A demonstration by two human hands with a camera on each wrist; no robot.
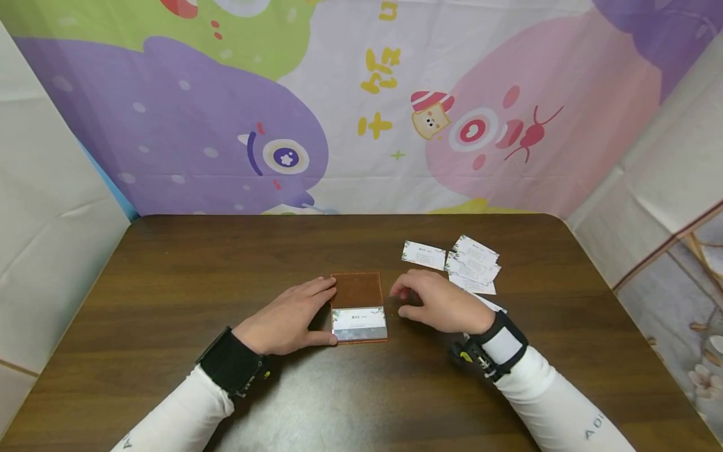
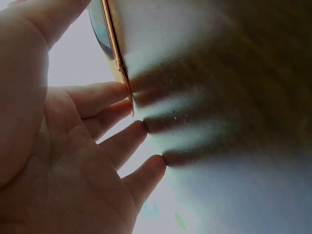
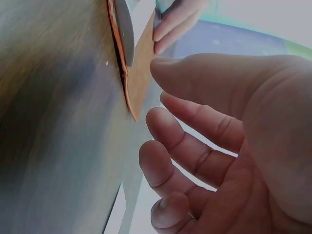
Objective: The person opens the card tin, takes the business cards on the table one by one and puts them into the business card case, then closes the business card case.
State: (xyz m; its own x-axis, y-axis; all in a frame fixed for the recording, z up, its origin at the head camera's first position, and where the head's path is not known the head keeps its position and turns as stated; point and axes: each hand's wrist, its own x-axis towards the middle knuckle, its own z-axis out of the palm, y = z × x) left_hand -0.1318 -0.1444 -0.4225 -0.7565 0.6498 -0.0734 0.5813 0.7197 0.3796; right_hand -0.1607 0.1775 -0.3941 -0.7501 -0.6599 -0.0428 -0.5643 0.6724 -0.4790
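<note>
A brown leather card holder (image 1: 356,290) lies unfolded on the table, with a white printed card (image 1: 358,317) sitting in its near pocket. My left hand (image 1: 290,317) rests at the holder's left edge, fingers extended at the upper part and thumb at the lower corner. In the left wrist view those fingertips (image 2: 155,165) meet the tabletop and the holder's rim (image 2: 118,61). Just right of the holder hovers my right hand (image 1: 440,301), its fingers loosely bent. The right wrist view shows a gap between thumb and fingers (image 3: 165,126) with nothing in it.
Beyond my right hand lie several loose white cards (image 1: 474,263), some overlapping, with a single card (image 1: 423,255) to their left. Another card (image 1: 490,303) shows partly behind the right wrist. A cartoon-printed cloth (image 1: 361,176) hangs behind the wooden table (image 1: 237,251).
</note>
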